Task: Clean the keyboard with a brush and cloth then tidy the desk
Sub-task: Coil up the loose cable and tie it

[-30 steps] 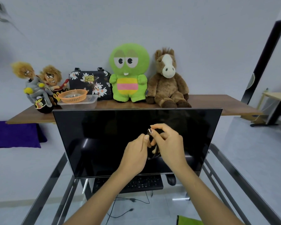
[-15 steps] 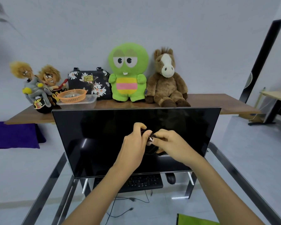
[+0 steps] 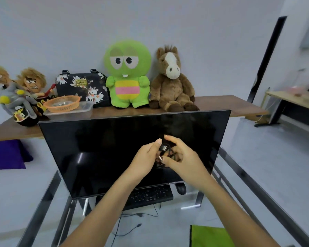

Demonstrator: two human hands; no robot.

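A black keyboard (image 3: 150,195) lies on the glass desk (image 3: 239,179) under the lower edge of a dark monitor (image 3: 100,150), with a black mouse (image 3: 180,188) to its right. Both hands are raised in front of the screen. My left hand (image 3: 146,157) pinches a coiled black cable (image 3: 165,152) with a metal plug end. My right hand (image 3: 181,157) is closed around the same coil from the right, index finger lifted over it. A green cloth (image 3: 209,236) lies at the desk's near right edge. No brush is in view.
Behind the monitor a wooden shelf (image 3: 221,104) carries a green plush (image 3: 127,73), a brown horse plush (image 3: 171,81), a floral bag (image 3: 82,86), an orange basket (image 3: 62,103) in a plastic tub and two dolls (image 3: 18,93). Loose cables (image 3: 130,220) hang below the glass.
The hands have turned the cable coil between them. My right hand's fingers have spread and lifted over the coil; the camera has moved closer to the monitor.
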